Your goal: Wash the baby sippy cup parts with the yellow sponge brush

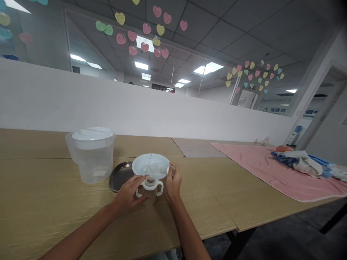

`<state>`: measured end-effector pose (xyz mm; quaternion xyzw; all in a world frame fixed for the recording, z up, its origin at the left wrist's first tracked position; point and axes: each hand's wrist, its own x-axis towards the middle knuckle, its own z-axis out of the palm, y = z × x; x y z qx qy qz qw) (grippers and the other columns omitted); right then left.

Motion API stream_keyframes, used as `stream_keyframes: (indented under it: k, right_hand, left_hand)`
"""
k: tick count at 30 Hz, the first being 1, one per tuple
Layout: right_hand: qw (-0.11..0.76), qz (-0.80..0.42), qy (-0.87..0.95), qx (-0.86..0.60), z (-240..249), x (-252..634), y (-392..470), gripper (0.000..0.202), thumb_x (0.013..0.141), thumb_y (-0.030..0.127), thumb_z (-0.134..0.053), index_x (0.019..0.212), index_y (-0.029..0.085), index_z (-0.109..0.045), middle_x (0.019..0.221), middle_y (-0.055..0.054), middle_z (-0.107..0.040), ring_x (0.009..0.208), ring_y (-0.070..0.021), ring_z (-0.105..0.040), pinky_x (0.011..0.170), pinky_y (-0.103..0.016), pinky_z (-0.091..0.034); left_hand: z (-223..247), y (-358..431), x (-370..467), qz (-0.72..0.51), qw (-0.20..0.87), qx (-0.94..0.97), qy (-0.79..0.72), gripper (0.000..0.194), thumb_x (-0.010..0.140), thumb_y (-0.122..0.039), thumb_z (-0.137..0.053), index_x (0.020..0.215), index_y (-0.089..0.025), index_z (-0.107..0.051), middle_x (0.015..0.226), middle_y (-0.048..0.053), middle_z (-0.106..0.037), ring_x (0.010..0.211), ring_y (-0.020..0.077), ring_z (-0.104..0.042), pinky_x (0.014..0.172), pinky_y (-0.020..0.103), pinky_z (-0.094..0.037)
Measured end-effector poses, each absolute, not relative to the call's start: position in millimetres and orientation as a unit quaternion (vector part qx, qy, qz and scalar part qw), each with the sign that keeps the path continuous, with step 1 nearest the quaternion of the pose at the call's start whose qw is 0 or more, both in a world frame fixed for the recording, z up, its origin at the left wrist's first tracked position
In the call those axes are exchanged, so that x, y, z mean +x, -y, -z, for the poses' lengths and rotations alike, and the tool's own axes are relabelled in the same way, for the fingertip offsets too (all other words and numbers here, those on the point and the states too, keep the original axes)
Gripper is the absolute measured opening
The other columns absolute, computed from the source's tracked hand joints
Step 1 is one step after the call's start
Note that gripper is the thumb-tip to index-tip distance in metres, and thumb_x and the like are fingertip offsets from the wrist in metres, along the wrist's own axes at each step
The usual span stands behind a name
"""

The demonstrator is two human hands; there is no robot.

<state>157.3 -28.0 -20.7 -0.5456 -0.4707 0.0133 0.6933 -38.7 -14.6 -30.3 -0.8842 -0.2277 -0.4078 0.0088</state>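
At the near side of the wood-toned table (203, 198), your two hands meet around a two-handled bottle (152, 195). Your left hand (132, 193) curves about its left side — fingers at the collar and left handle, thumb across the lower front — in a narrow grip. The open neck faces up; whether the base touches the tabletop cannot be told. Your right hand (174, 182), just beside the right handle and apart from it, pinches a small white piece (169, 170) between thumb and fingers; its exact form is partly hidden by them.

Directly beyond the bottle sits a white bowl (139, 164), its right rim partly covered by your right fingers. Beside the bowl, a dark metal tray (119, 177) lies behind your left hand, which overlaps its near edge in your view. Farther left stands a lidded pitcher (94, 159); well to your right, a pink cloth (252, 168) bears a heap of blue and white fabric (303, 162).

Of the containers, the bowl holds something clear and rounded, too faint to identify; the contents of bottle and pitcher — both translucent — cannot be made out.
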Motion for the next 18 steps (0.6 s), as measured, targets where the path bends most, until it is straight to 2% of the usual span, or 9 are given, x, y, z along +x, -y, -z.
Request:
stream_keyframes:
  k: [7, 15, 18]
  right_hand:
    - [0.702, -0.037, 0.444, -0.555, 20.6, 156.9, 28.5, 0.03, 0.086, 0.039, -0.036, 0.089, 0.017, -0.057, 0.078, -0.003, -0.061, 0.072, -0.016, -0.054, 0.068, -0.027, -0.039]
    - [0.739, -0.142, 0.435, -0.494, 18.4, 154.4, 29.2, 0.036, 0.083, 0.045, -0.043, 0.092, 0.015, -0.059, 0.06, 0.001, -0.057, 0.053, -0.0125, -0.049, 0.054, -0.024, -0.039]
    - [0.768, -0.173, 0.41, -0.46, 13.7, 153.6, 31.2, 0.037, 0.081, 0.047, -0.045, 0.087, 0.013, -0.059, 0.054, 0.002, -0.054, 0.048, -0.0114, -0.046, 0.05, -0.023, -0.038]
  left_hand:
    - [31.4, 13.3, -38.9, 0.406, -0.003, -0.885, 0.227, 0.052, 0.081, -0.048, -0.053, 0.122, -0.018, -0.049, 0.113, 0.012, -0.061, 0.105, 0.024, -0.057, 0.087, 0.032, -0.048]
    - [33.9, 12.4, -39.9, 0.406, -0.004, -0.885, 0.229, 0.053, 0.08, -0.047, -0.055, 0.123, -0.018, -0.048, 0.115, 0.011, -0.06, 0.107, 0.0239, -0.055, 0.089, 0.032, -0.048]
    - [33.3, 13.0, -39.4, 0.404, -0.007, -0.885, 0.233, 0.053, 0.08, -0.049, -0.054, 0.123, -0.018, -0.048, 0.115, 0.012, -0.06, 0.107, 0.0244, -0.055, 0.088, 0.033, -0.048]
